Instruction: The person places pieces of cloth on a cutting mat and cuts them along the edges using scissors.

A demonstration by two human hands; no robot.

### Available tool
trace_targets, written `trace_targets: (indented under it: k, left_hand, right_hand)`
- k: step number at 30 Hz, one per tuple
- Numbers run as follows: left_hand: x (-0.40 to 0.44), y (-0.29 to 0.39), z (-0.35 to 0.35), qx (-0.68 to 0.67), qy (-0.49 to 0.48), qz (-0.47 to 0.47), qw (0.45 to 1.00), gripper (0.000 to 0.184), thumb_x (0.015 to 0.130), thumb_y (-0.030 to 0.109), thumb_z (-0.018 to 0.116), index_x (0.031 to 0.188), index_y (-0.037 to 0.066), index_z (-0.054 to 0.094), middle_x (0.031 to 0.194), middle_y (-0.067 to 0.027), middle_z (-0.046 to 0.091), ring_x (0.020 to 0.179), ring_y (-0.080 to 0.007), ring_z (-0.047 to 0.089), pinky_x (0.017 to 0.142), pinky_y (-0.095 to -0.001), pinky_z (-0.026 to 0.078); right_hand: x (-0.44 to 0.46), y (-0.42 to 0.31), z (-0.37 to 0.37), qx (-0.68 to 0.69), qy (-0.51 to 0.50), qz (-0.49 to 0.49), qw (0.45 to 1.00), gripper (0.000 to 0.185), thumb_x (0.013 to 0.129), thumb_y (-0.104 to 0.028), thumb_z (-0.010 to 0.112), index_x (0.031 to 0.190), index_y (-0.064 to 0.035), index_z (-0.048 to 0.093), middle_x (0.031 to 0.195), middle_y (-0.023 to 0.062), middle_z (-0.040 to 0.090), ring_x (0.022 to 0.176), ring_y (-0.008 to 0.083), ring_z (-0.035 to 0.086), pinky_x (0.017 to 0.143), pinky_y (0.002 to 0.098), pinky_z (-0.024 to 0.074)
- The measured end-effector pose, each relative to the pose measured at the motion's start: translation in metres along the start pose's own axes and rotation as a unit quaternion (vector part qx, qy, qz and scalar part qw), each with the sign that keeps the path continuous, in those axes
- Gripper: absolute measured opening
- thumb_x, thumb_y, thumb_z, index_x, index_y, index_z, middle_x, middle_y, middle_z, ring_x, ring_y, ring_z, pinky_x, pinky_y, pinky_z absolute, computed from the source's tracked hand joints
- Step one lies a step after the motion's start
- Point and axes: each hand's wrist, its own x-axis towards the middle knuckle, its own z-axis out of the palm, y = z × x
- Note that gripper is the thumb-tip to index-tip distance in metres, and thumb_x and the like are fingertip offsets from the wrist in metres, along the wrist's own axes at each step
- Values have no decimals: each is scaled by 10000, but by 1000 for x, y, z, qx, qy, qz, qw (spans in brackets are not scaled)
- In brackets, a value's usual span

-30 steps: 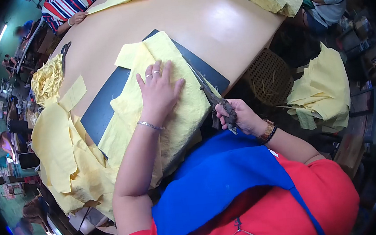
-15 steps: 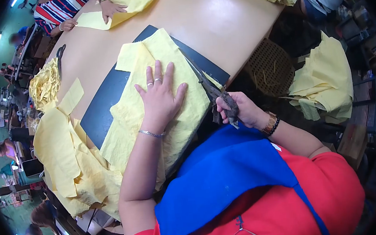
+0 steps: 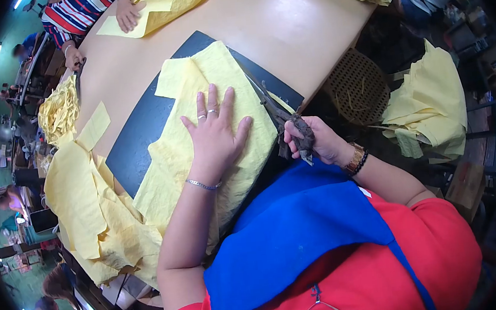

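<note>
My left hand (image 3: 216, 128) lies flat with fingers spread on a piece of yellow fabric (image 3: 171, 156), pressing it onto a dark board (image 3: 126, 142). In my right hand (image 3: 317, 140) is a pair of scissors (image 3: 278, 112) with cloth-wrapped handles, gripped at the board's right edge. The blades point away from me along the right edge of the fabric, where a thin yellow strip shows beside them. How far the blades are apart I cannot make out.
A heap of yellow fabric (image 3: 81, 199) lies at the left, with crumpled yellow scraps (image 3: 60, 112) behind it. Across the table (image 3: 247, 13), a co-worker's hand (image 3: 128, 13) rests on more yellow cloth. At the right are a woven chair (image 3: 357, 89) and draped yellow pieces (image 3: 426, 101).
My left hand and the fabric have shifted slightly toward me and right. The scissors have turned a little. The co-worker's other hand has moved from the cloth to the dark-handled scissors by the scraps.
</note>
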Motion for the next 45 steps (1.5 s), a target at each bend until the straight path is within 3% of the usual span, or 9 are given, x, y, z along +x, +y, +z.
trace_targets:
  k: [16,22,28,31,32,35,36,41,45]
  left_hand:
    - [60,-119,-36,167,-68,224,958,667,898,616,413,1474,297,311,1570,-85,189,1443,-307,173,1106,-637,121]
    - [30,-127,-83,115,145,-50,981,714,908,585,468,1490,226,261,1544,-148,228,1415,-340,235,1072,-653,193]
    - [-133,-60,-73,53,-1,-354,934,757,887,531,540,1483,139,285,1526,-198,248,1402,-399,241,1028,-699,201]
    - [-176,-70,-45,27,-12,-399,916,626,904,484,540,1387,100,436,1536,-178,246,1416,-377,224,1035,-709,160]
    - [-176,-73,-35,118,107,-319,934,396,914,357,580,1186,69,579,1359,-195,484,1246,-361,478,946,-610,387]
    - [-162,-81,-52,-19,104,-319,942,199,901,218,617,1021,60,607,988,-167,636,858,-339,644,671,-451,512]
    - [-157,-92,-61,40,209,-178,961,142,874,154,652,982,73,606,720,-129,585,571,-334,586,490,-406,453]
    - [-162,-193,-172,161,168,-103,967,259,784,102,688,1036,127,634,879,-84,668,723,-298,654,608,-386,520]
    - [-176,-254,-196,375,98,-327,862,398,777,113,701,1165,116,614,1111,-113,650,1021,-284,623,823,-417,504]
  right_hand:
    - [-4,11,-12,125,44,-83,988,285,955,-319,581,895,-41,568,708,14,566,591,88,574,582,254,525]
    - [-9,15,-15,56,19,-86,995,213,950,-228,569,882,-26,579,703,45,575,594,115,573,582,256,523]
    - [-7,8,-21,45,17,-79,996,198,938,-205,591,857,-25,586,699,46,583,592,112,571,571,243,504]
    - [-2,10,-19,37,6,-96,995,221,941,-233,599,865,-26,585,698,42,584,595,110,572,576,239,501]
    - [1,10,-17,40,2,-101,994,229,941,-242,601,868,-26,584,697,41,584,597,109,573,577,238,500]
    - [7,8,-13,56,-34,-112,992,247,946,-259,601,877,-23,583,703,42,585,604,104,575,578,238,499]
    - [5,7,-11,58,-42,-112,991,245,947,-256,598,878,-22,583,705,42,585,604,103,575,576,238,499]
    - [-11,0,-15,6,-22,-102,995,248,938,-250,609,866,-15,576,698,43,584,599,105,582,569,249,509]
    - [-15,9,-25,17,-22,-92,995,243,938,-249,602,856,-21,577,687,36,582,582,103,585,559,254,515]
